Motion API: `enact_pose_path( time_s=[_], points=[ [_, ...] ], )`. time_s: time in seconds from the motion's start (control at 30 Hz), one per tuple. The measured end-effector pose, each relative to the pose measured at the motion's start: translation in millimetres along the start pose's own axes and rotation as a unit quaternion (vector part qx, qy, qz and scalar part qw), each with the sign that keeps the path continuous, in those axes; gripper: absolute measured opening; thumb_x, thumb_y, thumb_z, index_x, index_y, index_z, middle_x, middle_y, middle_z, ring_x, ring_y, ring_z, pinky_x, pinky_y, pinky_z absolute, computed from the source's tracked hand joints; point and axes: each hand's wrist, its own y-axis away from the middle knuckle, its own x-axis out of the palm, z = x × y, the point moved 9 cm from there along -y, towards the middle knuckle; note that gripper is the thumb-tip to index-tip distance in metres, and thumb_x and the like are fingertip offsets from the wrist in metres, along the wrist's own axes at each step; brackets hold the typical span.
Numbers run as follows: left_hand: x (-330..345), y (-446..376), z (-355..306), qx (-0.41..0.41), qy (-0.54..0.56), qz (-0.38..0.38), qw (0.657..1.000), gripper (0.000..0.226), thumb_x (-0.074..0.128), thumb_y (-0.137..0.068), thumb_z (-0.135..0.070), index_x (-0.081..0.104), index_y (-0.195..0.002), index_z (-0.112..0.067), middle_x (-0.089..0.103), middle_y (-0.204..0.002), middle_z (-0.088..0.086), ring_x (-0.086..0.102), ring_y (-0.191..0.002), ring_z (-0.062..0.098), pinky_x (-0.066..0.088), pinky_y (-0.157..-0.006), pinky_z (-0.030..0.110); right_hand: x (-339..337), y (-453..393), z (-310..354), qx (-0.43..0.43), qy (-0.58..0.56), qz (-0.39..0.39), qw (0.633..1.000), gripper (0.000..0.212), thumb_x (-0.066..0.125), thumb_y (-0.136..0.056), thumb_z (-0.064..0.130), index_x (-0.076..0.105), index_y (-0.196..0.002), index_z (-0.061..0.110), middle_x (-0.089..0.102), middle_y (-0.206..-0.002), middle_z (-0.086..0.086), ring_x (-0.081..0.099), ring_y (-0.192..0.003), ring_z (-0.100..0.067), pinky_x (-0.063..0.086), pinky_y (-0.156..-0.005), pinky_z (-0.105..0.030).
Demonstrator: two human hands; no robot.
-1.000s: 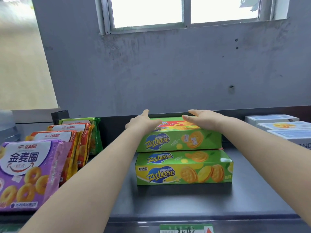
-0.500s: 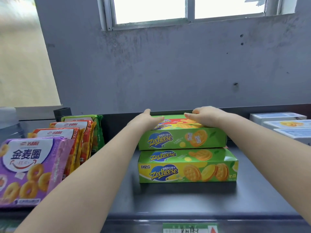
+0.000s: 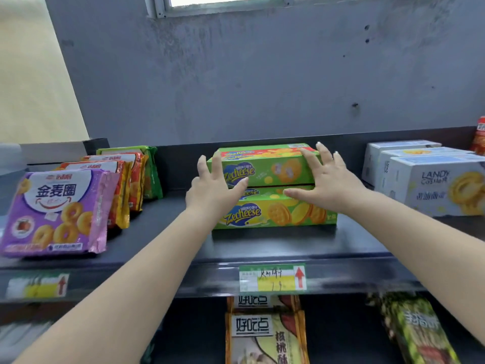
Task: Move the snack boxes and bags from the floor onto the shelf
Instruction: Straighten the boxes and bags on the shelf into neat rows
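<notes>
Two green Zecheese biscuit boxes are stacked on the dark top shelf point(image 3: 275, 248): the upper box point(image 3: 273, 166) sits further back on the lower box point(image 3: 283, 212). My left hand point(image 3: 212, 190) hovers in front of the stack's left end, fingers spread, holding nothing. My right hand point(image 3: 325, 182) is spread open at the stack's right front, its fingertips at the upper box's top edge. Whether the palms touch the boxes I cannot tell.
Left on the shelf stand a purple ring-biscuit bag point(image 3: 55, 211) and orange and green bags point(image 3: 128, 177) behind it. White Landy boxes point(image 3: 430, 179) fill the right. A price tag point(image 3: 273, 278) marks the shelf edge. Snack bags point(image 3: 265, 334) lie on the lower shelf.
Both hands have come off the top of the upper box and drawn back toward me, fingers now spread. The camera has tilted down, showing the lower shelf.
</notes>
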Motion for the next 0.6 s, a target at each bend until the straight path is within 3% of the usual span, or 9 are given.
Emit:
enact_pose_path(
  time_s=[0.07,0.17,0.33,0.6],
  points=[
    [4,6,0,-0.012,0.062,0.004,0.998,0.083,0.051,-0.086,-0.054,0.001,-0.148,-0.029,0.0,-0.158,0.01,0.041,-0.129,0.039,0.038,-0.099,0.043,3,12,-4,-0.006,-0.022,-0.01,1.0,0.112,0.061,-0.066,0.071,-0.006,-0.147,0.036,-0.017,-0.157,0.005,0.011,-0.144,-0.036,0.031,-0.11,-0.049],
    [15,9,4,-0.051,0.198,0.04,0.978,0.095,0.062,-0.083,-0.047,-0.005,-0.148,-0.029,0.015,-0.152,0.014,0.043,-0.128,0.033,0.039,-0.089,0.033,9,21,-17,0.018,-0.124,0.006,0.992,0.126,0.076,-0.061,0.058,-0.013,-0.147,0.035,-0.022,-0.156,-0.003,0.029,-0.14,-0.031,0.031,-0.108,-0.039],
    [18,8,3,-0.044,0.199,0.048,0.978,0.105,0.069,-0.076,-0.049,-0.004,-0.148,-0.029,0.025,-0.145,0.015,0.047,-0.123,0.032,0.042,-0.091,0.035,13,17,-25,0.011,-0.197,0.028,0.98,0.138,0.087,-0.057,0.036,-0.019,-0.146,0.033,-0.015,-0.158,-0.007,0.008,-0.147,-0.022,0.021,-0.113,-0.033],
    [16,8,5,-0.03,0.216,0.054,0.974,0.103,0.07,-0.077,-0.045,-0.004,-0.147,-0.031,0.027,-0.145,0.014,0.044,-0.126,0.029,0.04,-0.096,0.035,21,7,-22,-0.002,-0.259,0.049,0.965,0.146,0.089,-0.057,0.026,-0.03,-0.142,0.032,0.001,-0.158,-0.001,0.016,-0.144,-0.022,0.023,-0.112,-0.035]
  ],
)
